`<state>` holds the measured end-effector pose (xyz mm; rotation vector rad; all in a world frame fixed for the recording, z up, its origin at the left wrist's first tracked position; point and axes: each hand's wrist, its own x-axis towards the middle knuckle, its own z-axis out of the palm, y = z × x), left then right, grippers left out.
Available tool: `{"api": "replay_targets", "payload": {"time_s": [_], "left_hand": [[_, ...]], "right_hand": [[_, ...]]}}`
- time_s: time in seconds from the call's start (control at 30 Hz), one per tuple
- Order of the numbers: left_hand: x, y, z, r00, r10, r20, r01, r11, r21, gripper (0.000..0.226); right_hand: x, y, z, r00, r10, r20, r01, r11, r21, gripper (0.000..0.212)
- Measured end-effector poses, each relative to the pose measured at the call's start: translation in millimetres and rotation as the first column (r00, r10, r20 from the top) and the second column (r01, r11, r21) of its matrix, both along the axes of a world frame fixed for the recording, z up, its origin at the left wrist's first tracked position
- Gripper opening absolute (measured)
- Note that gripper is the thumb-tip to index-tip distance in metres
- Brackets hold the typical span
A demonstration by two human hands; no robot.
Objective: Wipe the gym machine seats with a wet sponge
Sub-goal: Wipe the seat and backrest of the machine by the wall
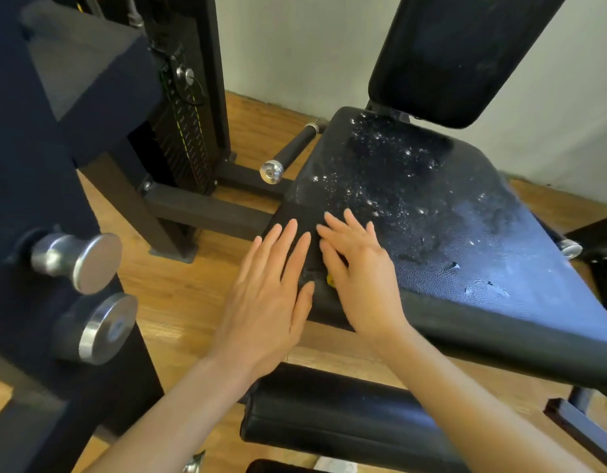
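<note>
The black padded seat of a gym machine fills the middle and right, its surface wet with foam and droplets toward the back. Its upright black backrest rises at the top right. My left hand lies flat with straight fingers over the seat's near left corner. My right hand presses flat beside it, fingers spread. A small yellow bit of the sponge peeks out under the right palm; the rest of it is hidden.
A dark machine frame with two steel knobs stands at the left. The weight stack is behind it. A chrome-tipped handle bar juts beside the seat. A black roller pad lies below my arms, over the wooden floor.
</note>
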<state>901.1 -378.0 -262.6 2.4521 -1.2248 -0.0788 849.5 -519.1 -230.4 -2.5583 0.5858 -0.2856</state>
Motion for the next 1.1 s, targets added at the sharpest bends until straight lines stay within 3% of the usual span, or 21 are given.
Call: {"api": "replay_targets", "payload": {"time_s": [0.1, 0.2, 0.33, 0.53, 0.7, 0.8, 0.97, 1.1], "left_hand": [[0.2, -1.4, -0.4, 1.0, 0.014, 0.015, -0.014, 1.0, 0.004, 0.059], [-0.2, -2.4, -0.3, 1.0, 0.011, 0.018, -0.011, 1.0, 0.024, 0.06], [-0.5, -1.5, 0.1, 1.0, 0.017, 0.026, -0.018, 0.999, 0.048, 0.06], [-0.4, -3.4, -0.2, 0.999, 0.017, 0.031, -0.018, 0.999, 0.045, 0.059], [-4.3, -6.1, 4.9, 0.998, 0.064, 0.011, -0.064, 0.997, 0.047, 0.059], [-6.7, -18.0, 7.0, 0.995, 0.098, 0.018, -0.098, 0.995, -0.001, 0.055], [-9.8, -38.4, 7.0, 0.997, 0.068, 0.037, -0.068, 0.998, -0.002, 0.051], [-10.0, -40.4, 4.1, 0.996, 0.08, 0.05, -0.079, 0.997, -0.014, 0.051]], "right_hand": [[47.0, -12.0, 1.7, 0.998, -0.009, -0.062, 0.011, 0.999, 0.03, 0.033], [26.2, -25.2, -0.3, 0.998, 0.014, -0.066, -0.011, 0.999, 0.045, 0.034], [-11.0, -39.2, 5.0, 0.986, -0.157, -0.064, 0.158, 0.987, 0.004, 0.033], [43.6, -30.1, -1.3, 0.992, 0.071, -0.102, -0.066, 0.997, 0.046, 0.035], [11.7, -54.8, -2.6, 0.983, -0.151, -0.103, 0.152, 0.988, 0.0, 0.032], [26.3, -42.9, -1.6, 0.988, -0.121, -0.093, 0.121, 0.993, -0.007, 0.032], [-31.7, -27.2, 0.6, 0.999, -0.008, -0.045, 0.007, 1.0, -0.028, 0.035], [20.1, -49.9, -2.2, 0.994, -0.07, -0.088, 0.07, 0.998, -0.001, 0.032]]}}
